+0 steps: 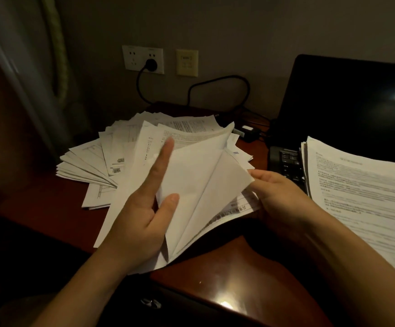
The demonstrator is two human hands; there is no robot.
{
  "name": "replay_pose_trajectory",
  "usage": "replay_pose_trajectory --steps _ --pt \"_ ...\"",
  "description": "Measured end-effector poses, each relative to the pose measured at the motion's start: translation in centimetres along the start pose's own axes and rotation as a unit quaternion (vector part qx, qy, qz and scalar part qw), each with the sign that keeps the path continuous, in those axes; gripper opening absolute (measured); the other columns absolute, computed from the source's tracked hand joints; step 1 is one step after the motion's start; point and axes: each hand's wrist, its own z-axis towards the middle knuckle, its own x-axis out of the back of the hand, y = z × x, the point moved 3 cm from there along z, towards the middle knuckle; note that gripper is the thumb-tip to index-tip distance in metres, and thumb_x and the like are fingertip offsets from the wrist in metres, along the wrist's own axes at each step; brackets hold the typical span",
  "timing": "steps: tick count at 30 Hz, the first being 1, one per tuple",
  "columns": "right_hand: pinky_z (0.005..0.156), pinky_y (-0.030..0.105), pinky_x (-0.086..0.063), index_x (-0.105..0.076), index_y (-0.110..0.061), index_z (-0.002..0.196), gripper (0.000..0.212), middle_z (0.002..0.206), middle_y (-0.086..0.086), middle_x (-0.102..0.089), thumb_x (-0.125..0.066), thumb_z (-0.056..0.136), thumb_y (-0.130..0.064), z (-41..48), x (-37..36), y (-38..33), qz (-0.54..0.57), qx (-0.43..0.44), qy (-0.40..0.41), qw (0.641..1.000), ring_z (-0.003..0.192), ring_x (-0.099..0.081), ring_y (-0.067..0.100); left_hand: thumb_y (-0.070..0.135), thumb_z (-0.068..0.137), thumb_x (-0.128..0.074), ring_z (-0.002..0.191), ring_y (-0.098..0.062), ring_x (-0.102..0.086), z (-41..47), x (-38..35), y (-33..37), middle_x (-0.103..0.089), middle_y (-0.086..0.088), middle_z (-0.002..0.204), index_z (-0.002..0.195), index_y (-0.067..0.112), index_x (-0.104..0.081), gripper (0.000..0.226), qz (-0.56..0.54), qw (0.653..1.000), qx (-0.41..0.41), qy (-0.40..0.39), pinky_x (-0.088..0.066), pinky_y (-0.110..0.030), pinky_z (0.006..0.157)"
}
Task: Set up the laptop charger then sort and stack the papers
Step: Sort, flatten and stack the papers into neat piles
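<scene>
Left hand (144, 208) sits centre-near. Its thumb presses the front of a fanned bundle of held sheets (191, 180), w/ the index finger straight up along their left side; the other fingers are hidden behind the paper.

Right hand (276, 192), just right of the bundle, pinches the right edge of the front sheet (227, 182) and peels it away from the rest.

The bundle stands tilted above the desk (227, 267), long axis running near to far.

The sorted stack (361, 185) lies right of both hands and partly on the laptop (345, 102) keyboard. Its long axis also runs near to far, angled a little right. The right hand is clearly the nearer one, so the peeled sheet probably goes a short way right and lands w/out turning.

Far left, behind the left hand, a loose pile (92, 161) of unsorted papers is spread in a fan.

Beyond the papers, the charger brick (248, 134) rests on the desk and its plug (150, 64) is in the wall socket (142, 59). A black cable (217, 79) loops btw them. The light is dim, so it is unclear whether the lead reaches the laptop.
</scene>
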Motion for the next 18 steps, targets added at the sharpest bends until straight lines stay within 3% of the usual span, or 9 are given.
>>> replay_pose_trajectory --steps 1,2,3,5,6,9,13,16,18 --pt "0.070 0.034 -0.062 -0.068 0.000 0.111 0.024 0.095 0.017 -0.077 -0.060 0.096 -0.017 0.1 -0.1 0.0 0.014 0.005 -0.004 1.000 0.084 -0.076 0.028 0.018 0.103 -0.047 0.065 0.002 -0.041 -0.2 0.0 0.1 -0.063 -0.003 0.091 0.137 0.076 -0.022 0.072 0.017 1.000 -0.007 -0.006 -0.054 -0.019 0.071" --pt "0.069 0.035 -0.062 -0.068 0.001 0.110 0.024 0.095 0.017 -0.077 -0.060 0.096 -0.017 0.1 -0.4 0.1 0.029 0.010 -0.011 0.999 0.082 -0.076 0.028 0.028 0.102 -0.049 0.063 -0.003 -0.049 -0.2 -0.1 0.0 -0.058 0.005 0.087 0.135 0.076 -0.027 0.062 0.038 0.999 -0.013 -0.018 -0.049 -0.012 0.065" --pt "0.066 0.033 -0.062 -0.068 0.001 0.107 0.023 0.092 0.016 -0.077 -0.061 0.094 -0.017 0.1 -0.7 0.1 0.043 0.016 -0.020 0.999 0.078 -0.076 0.026 0.042 0.097 -0.051 0.083 -0.005 -0.062 -0.2 -0.2 -0.1 -0.057 0.017 0.098 0.134 0.076 -0.030 0.055 0.065 0.997 -0.015 -0.036 -0.047 -0.008 0.071" --pt "0.060 0.028 -0.061 -0.069 -0.001 0.101 0.025 0.086 0.013 -0.077 -0.062 0.088 -0.021 0.0 -1.2 0.2 0.052 0.035 -0.039 0.997 0.073 -0.075 0.022 0.063 0.080 -0.055 0.119 0.019 -0.044 -0.1 -0.4 0.1 -0.045 0.048 0.122 0.135 0.076 -0.026 0.063 0.103 0.993 -0.011 -0.059 -0.041 -0.003 0.089" --pt "0.061 0.027 -0.060 -0.068 0.000 0.103 0.026 0.087 0.012 -0.076 -0.061 0.088 -0.021 0.0 -1.5 0.2 0.051 0.044 -0.050 0.996 0.074 -0.075 0.021 0.067 0.075 -0.059 0.128 0.020 -0.037 0.0 -0.4 0.2 -0.036 0.054 0.130 0.136 0.074 -0.025 0.070 0.099 0.993 -0.007 -0.061 -0.041 -0.004 0.094" --pt "0.071 0.033 -0.059 -0.066 -0.002 0.111 0.027 0.092 0.011 -0.076 -0.059 0.094 -0.021 0.1 -1.6 0.5 0.051 0.057 -0.056 0.995 0.081 -0.074 0.024 0.050 0.087 -0.066 0.125 0.002 -0.054 0.1 -0.4 -0.1 -0.045 0.044 0.134 0.142 0.065 -0.029 0.068 0.038 0.998 0.007 -0.052 -0.058 -0.027 0.090" --pt "0.064 0.029 -0.059 -0.075 -0.014 0.099 0.018 0.089 0.007 -0.076 -0.057 0.096 -0.018 0.3 -1.3 0.4 0.084 0.066 -0.048 0.993 0.076 -0.073 0.020 0.006 0.096 -0.062 0.101 0.009 -0.061 0.0 -0.3 0.4 -0.054 0.047 0.117 0.142 0.070 -0.010 0.094 0.041 0.999 0.010 -0.005 -0.063 -0.039 0.074" --pt "0.063 0.030 -0.058 -0.079 -0.018 0.087 0.019 0.089 0.009 -0.076 -0.060 0.091 -0.021 0.1 -0.8 0.0 0.126 0.075 -0.028 0.989 0.074 -0.073 0.021 -0.001 0.093 -0.062 0.098 -0.015 -0.070 0.1 -0.2 0.2 -0.070 0.016 0.107 0.140 0.074 -0.001 0.108 0.021 0.999 0.030 0.013 -0.062 -0.033 0.071" --pt "0.062 0.032 -0.060 -0.079 -0.016 0.093 0.019 0.089 0.010 -0.076 -0.063 0.088 -0.025 0.1 -0.1 -0.7 0.187 0.078 0.012 0.979 0.072 -0.074 0.022 0.003 0.092 -0.063 0.086 -0.039 -0.068 0.4 -0.2 0.2 -0.071 -0.012 0.095 0.140 0.075 0.003 0.109 0.013 0.998 0.051 0.025 -0.059 -0.055 0.071"
